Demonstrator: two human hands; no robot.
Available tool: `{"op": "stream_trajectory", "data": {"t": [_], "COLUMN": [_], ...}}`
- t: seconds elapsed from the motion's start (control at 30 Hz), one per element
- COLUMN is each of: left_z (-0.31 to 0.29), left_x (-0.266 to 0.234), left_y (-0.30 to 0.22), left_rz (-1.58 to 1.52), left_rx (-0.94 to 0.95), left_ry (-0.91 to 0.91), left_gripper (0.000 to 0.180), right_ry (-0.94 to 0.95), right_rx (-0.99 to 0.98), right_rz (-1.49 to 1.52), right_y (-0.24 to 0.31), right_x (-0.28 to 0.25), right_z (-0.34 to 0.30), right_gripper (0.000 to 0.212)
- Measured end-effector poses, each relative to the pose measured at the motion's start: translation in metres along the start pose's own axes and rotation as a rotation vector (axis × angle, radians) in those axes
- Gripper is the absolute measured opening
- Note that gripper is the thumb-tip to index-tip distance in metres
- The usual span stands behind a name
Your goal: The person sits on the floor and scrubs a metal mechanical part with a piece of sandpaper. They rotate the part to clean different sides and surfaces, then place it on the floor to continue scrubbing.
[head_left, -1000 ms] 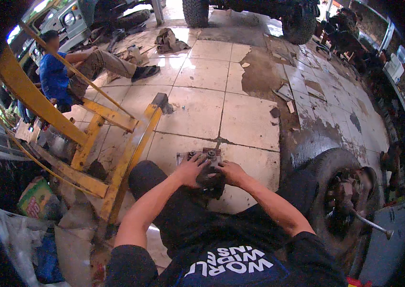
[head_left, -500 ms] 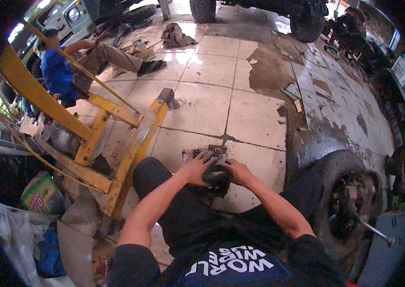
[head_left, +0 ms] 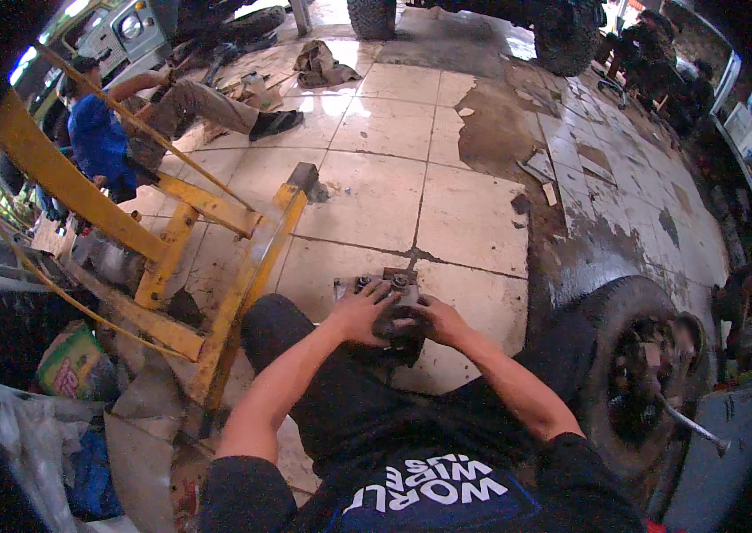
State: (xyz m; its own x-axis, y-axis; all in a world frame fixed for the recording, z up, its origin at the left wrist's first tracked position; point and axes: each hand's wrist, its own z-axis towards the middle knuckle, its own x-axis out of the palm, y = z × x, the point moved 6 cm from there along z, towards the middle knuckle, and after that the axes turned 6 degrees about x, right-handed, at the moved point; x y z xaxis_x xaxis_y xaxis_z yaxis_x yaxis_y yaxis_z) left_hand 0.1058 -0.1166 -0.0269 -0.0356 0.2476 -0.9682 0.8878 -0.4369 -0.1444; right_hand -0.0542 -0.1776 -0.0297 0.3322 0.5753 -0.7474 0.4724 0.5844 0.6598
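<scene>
The left hand (head_left: 361,315) lay fingers-spread over the metal part (head_left: 404,336), the right hand (head_left: 441,320) against its right side; whether either gripped, I couldn't tell. Between the legs (head_left: 273,324), its long axis ran near-far, bolts (head_left: 400,281) far. Fingers hid its middle; dark and blocky, its near end blurred into shadow.

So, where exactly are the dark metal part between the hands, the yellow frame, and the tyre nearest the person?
Dark metal part (head_left: 403,332): head view, on its near side.
Yellow frame (head_left: 169,252): head view, on its short bar.
Tyre (head_left: 620,308): head view, on its upper sidewall.
</scene>
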Motion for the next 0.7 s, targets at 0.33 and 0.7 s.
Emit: {"op": "stream_trajectory", "data": {"t": [0.33,0.7], "left_z": [-0.001,-0.004], "left_x": [0.005,0.007], "left_y": [0.000,0.006], "left_rz": [0.017,0.013], "left_rx": [0.028,0.032], "left_ry": [-0.004,-0.021], "left_gripper": [0.113,0.112], "right_ry": [-0.056,0.007], "right_rx": [-0.004,0.031], "right_rz": [-0.067,-0.059], "right_y": [-0.012,-0.017], "right_x": [0.006,0.001], "right_z": [0.000,-0.006], "right_gripper": [0.037,0.044]}}
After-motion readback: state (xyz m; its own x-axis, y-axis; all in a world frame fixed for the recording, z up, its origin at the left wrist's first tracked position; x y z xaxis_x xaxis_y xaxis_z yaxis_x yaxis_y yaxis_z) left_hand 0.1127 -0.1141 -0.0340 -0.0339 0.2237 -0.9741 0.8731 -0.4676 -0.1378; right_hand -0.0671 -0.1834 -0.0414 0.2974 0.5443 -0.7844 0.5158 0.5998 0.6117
